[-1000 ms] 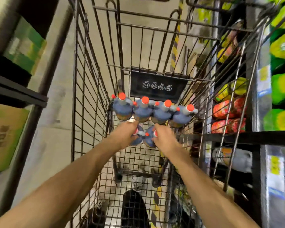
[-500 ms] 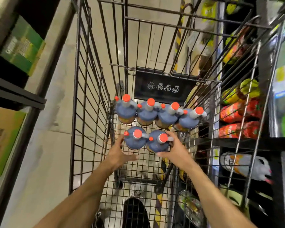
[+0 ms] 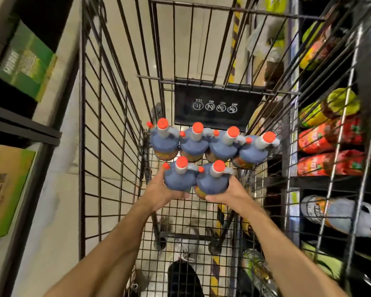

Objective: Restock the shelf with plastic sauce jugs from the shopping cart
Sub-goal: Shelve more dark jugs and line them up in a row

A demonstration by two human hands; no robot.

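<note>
You've got 2 jugs up front, the left jug [image 3: 178, 179] and the right jug [image 3: 212, 181], standing upright side by side and touching, red caps pointing up at the camera. So the long axis runs straight up toward you, and the clean way out is a vertical lift. They sit in the cart [image 3: 107, 129] just this side of a row of 4 more jugs [image 3: 210, 144], packed tight against the cart's far end below the black placard [image 3: 217, 106].

Your left hand [image 3: 162, 192] is cupped round the outer and near side of the left jug, thumb curled under its near edge. Your right hand [image 3: 231, 192] does the same on the right jug. Both are wrapped on the bodies, not the handles, and each hand is about equally close to its own jug, so neither has an edge. I can't tell whether the jugs are already off the cart floor.

What the next move hangs on, I'd say: the shelf [image 3: 330, 181] is off to your right, through the cart's wire side, with bags [image 3: 330, 138] on it and a similar jug lying down on the level below [image 3: 338, 213]. So it's up over the rim first, then swing right. Right hand leads, left one has the longer trip.
</note>
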